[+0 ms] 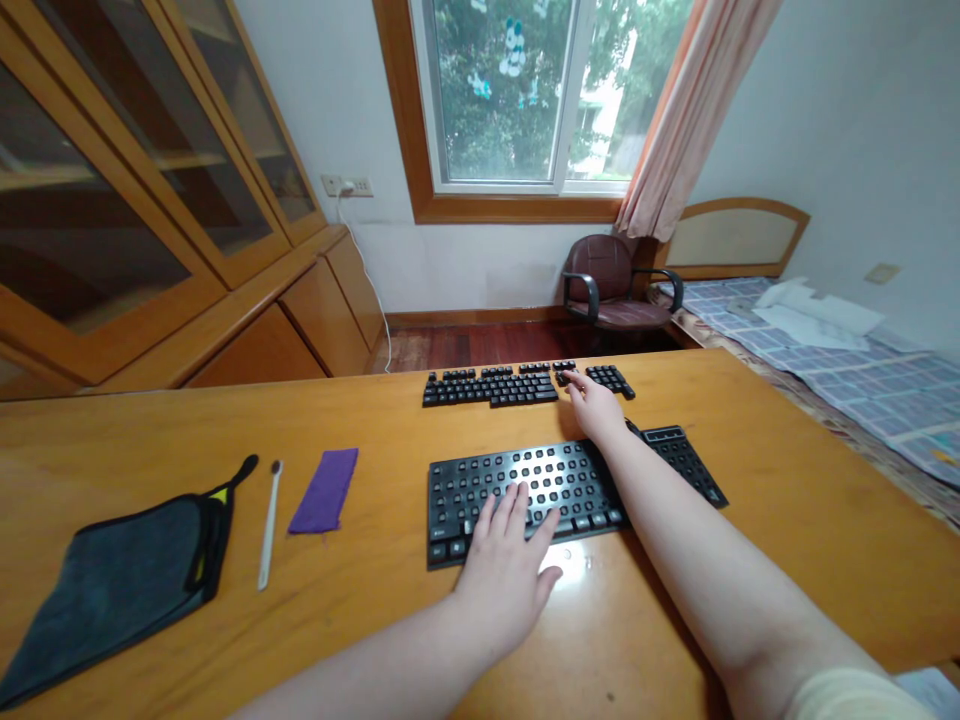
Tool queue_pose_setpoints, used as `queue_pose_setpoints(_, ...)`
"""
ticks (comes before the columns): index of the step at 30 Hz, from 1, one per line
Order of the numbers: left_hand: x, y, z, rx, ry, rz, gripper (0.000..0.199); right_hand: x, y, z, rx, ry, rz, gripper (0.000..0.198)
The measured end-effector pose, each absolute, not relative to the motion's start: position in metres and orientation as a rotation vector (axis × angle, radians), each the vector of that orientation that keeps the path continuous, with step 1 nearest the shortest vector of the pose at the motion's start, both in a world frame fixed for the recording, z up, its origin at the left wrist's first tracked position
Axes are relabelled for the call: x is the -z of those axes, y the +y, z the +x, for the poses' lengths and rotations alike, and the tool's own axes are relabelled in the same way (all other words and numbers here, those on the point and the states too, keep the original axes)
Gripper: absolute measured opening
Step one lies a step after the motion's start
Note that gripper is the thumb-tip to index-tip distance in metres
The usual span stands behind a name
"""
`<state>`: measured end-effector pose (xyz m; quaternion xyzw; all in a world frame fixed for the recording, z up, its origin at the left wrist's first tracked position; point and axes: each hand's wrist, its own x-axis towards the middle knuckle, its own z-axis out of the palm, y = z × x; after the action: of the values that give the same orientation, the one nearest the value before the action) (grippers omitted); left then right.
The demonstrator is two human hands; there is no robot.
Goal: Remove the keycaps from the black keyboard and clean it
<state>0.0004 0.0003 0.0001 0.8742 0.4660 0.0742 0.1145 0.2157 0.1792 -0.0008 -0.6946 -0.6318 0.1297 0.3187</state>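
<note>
A black keyboard (517, 480) lies on the desk with most of its keycaps off, showing rows of bare key sockets; its bottom row still has caps. My left hand (506, 570) rests over its lower left part, fingers spread and palm down. Beyond the keyboard, loose black keycaps (491, 390) are laid out in keyboard order. My right hand (592, 402) reaches across the keyboard to these caps, fingertips drawn together at the small group left of the number-pad caps (611, 378). Whatever is between those fingertips is too small to make out. My right forearm hides part of the keyboard.
Left on the wooden desk (375, 600) lie a purple cloth (325, 490), a white toothbrush (270, 525) and a folded dark grey cloth (135, 560) with black edging. A brown armchair (604, 280) stands past the far edge, and a bed (810, 340) is at right.
</note>
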Motion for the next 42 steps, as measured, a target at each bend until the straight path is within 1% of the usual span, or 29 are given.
queue_pose_setpoints(12,-0.0043,0.0013,0.0016,-0.170,1.379,2.549,0.057,0.0016,0.1803,0.2169,-0.323,-1.649,-1.877,0.037)
queue_pose_setpoints(17,-0.0017,0.0007,0.0011,-0.214,1.378,2.568,0.057,0.0022,0.1806,0.2168,-0.292,-1.660,-1.917,0.036)
queue_pose_setpoints(42,-0.0003,-0.0014,0.0002,-0.196,1.382,2.593,0.057,-0.0008,0.1805,0.2170,-0.337,-1.656,-1.955,0.035)
